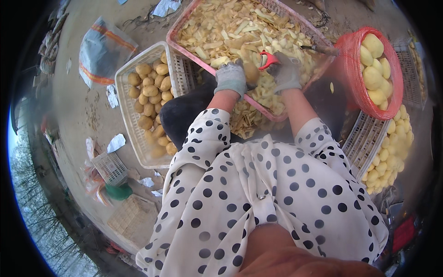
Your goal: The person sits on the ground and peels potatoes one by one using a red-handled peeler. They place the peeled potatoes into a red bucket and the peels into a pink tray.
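My left hand (229, 77), in a grey glove, grips a brown potato (252, 72) over the near edge of a pink plastic crate (266, 113). Just right of that potato, a red peeler (269, 61) is held in my gloved right hand (286, 72). Its blade end points left, apart from the potato. Potato peelings (235, 31) fill the pink crate below both hands. A knife with a wooden handle (325, 50) lies across the crate's right side.
Unpeeled potatoes (148, 90) sit in a white crate (138, 152) at left. At right, peeled potatoes (373, 76) fill a red mesh bag (353, 86); more peeled potatoes (391, 149) lie in a crate below it. A woven sack (104, 52) and a small crate (110, 168) lie on the ground.
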A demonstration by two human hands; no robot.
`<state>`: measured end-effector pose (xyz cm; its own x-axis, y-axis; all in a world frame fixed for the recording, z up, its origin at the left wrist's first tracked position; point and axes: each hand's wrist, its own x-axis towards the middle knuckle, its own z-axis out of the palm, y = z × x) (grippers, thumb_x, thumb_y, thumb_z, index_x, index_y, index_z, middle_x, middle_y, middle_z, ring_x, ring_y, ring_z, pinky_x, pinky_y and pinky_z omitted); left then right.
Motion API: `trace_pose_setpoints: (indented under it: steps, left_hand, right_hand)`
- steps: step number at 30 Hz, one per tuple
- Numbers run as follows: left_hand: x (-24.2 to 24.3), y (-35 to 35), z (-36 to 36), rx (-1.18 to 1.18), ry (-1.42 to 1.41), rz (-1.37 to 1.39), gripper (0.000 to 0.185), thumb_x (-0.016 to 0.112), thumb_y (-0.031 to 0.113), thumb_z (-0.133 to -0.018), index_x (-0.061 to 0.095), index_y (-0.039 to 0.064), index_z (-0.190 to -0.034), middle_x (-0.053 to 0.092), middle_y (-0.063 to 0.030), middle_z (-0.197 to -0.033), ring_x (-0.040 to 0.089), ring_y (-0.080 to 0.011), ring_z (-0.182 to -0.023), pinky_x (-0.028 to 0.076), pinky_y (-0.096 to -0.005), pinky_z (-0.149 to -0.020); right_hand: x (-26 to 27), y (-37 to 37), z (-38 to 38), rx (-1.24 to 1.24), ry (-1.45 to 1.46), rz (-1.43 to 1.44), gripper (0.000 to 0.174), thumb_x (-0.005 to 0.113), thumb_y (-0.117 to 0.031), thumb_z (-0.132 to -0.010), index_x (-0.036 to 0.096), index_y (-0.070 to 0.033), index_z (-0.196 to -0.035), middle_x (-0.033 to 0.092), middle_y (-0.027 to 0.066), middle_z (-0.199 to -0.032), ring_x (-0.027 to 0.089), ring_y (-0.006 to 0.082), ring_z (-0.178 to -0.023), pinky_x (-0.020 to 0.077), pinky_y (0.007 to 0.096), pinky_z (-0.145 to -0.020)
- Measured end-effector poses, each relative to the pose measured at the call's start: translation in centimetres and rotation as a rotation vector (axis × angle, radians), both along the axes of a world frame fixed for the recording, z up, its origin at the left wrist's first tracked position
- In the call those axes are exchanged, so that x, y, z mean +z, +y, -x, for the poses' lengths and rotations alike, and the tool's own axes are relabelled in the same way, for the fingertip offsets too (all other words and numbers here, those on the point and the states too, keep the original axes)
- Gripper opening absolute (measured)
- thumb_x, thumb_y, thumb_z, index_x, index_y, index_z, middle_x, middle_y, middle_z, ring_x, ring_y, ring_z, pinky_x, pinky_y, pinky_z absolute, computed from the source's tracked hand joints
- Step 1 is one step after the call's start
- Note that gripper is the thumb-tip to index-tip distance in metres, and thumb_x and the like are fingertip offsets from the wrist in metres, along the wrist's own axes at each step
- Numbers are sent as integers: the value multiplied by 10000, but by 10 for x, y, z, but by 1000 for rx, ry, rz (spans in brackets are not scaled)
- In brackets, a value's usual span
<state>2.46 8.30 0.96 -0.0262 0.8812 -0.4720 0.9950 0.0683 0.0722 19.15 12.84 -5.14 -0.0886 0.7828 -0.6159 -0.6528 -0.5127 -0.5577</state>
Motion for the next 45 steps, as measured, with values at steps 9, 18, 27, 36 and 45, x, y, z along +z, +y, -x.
trace_pose_setpoints:
  steps: [9,18,27,36,45]
  left_hand:
    - [14,-28,-4,232,-442,-145,609,729,197,-695,487,103,-1247,596,-170,-1110,585,-314,-1022,470,-383,-858]
    - [14,-97,35,499,-663,-331,775,833,319,-556,505,86,-1219,612,-135,-1063,605,-291,-968,494,-363,-824]
    - [-10,-71,24,322,-643,-277,513,640,280,-778,479,63,-1214,573,-87,-1145,576,-238,-1011,475,-340,-838]
    - [-10,-72,49,293,-752,-365,654,835,284,-537,558,45,-1079,630,-152,-985,612,-310,-898,500,-362,-774]
    - [-19,-65,42,206,-770,-328,643,823,292,-593,552,28,-1113,645,-137,-1001,627,-271,-903,504,-326,-776]
  right_hand:
    - [-68,35,-28,824,-1175,-946,401,622,-224,-792,574,-110,-1173,603,64,-739,579,164,-683,467,309,-615]
    - [-8,-19,21,787,-1094,-1110,241,610,-170,-785,606,-71,-1005,609,59,-853,596,214,-768,490,318,-658]
    - [-7,-28,30,478,-293,-692,146,632,-102,-804,615,-11,-916,625,59,-828,602,151,-705,492,261,-583]
    - [-77,-1,-17,412,-723,-580,219,665,-210,-758,622,-67,-918,623,62,-747,610,181,-661,488,267,-597]
    - [4,-32,35,490,-474,-932,81,585,-40,-819,582,-29,-899,591,50,-816,577,131,-666,444,230,-454]
